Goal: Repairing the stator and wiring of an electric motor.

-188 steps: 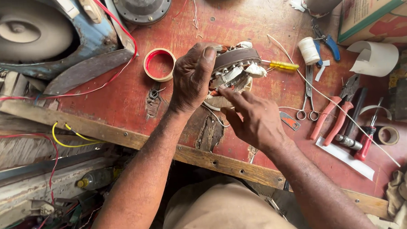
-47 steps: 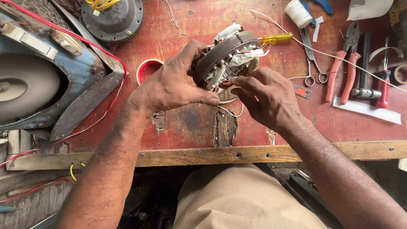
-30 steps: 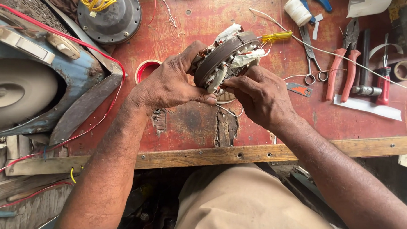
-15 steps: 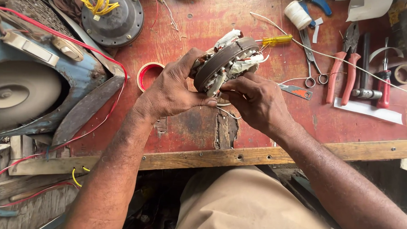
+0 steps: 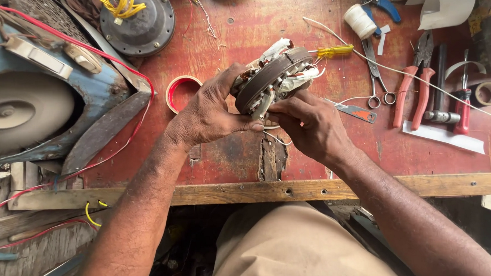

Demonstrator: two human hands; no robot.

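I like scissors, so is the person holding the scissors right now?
No, the scissors lie on the red bench; both hands grip the round motor winding.

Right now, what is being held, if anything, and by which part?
Both hands hold the round, dark motor stator with white-wrapped windings above the red table: left hand grips its left rim, right hand its lower right edge.

Small electrical repair workshop, judging by the worn red-painted workbench point(image 5: 311, 157) with a rough wooden front edge and loose wire scraps. Right of the hands lie red-handled pliers point(image 5: 412, 88), scissors point(image 5: 375, 68), a yellow-handled screwdriver point(image 5: 335, 50), a spool of white thread point(image 5: 359, 21) and a tape roll point(image 5: 489, 93). Left of the hands sit a blue fan housing point(image 5: 43, 107) with red wires, a dark motor cover point(image 5: 138, 25) and a roll of red tape point(image 5: 179, 92).
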